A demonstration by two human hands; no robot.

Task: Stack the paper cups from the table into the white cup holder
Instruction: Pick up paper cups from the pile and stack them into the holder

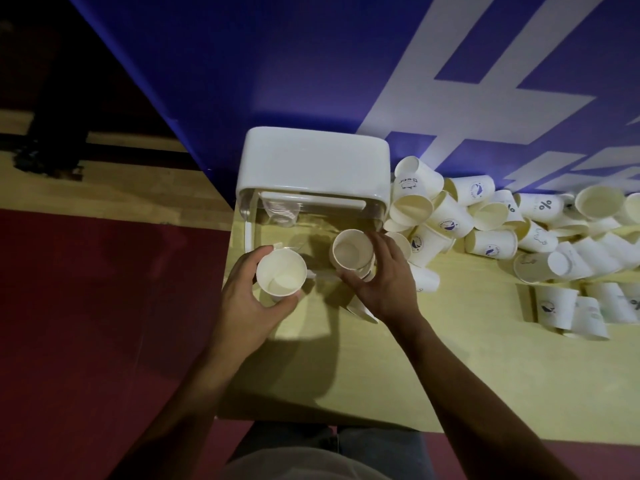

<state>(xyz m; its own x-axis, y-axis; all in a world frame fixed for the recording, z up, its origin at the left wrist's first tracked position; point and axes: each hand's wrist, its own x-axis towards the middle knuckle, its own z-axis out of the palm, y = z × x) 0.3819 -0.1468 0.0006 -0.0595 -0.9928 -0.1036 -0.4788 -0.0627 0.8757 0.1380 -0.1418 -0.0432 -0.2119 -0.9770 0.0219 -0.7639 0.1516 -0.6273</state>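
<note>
Gripping one cup (pixel 281 275) each at frame centre: left hand (pixel 247 299) fingers wrap its rim, right hand (pixel 382 284) curls around a second cup (pixel 352 250), just below the holder (pixel 313 174).

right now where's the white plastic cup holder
In the head view the white plastic cup holder sits centre on the pale table, against the blue banner, left of the loose paper cups.

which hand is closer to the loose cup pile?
Right. The right hand, gripping a cup, sits beside the pile of cups; the left hand is farther off, across the holder front.
</note>
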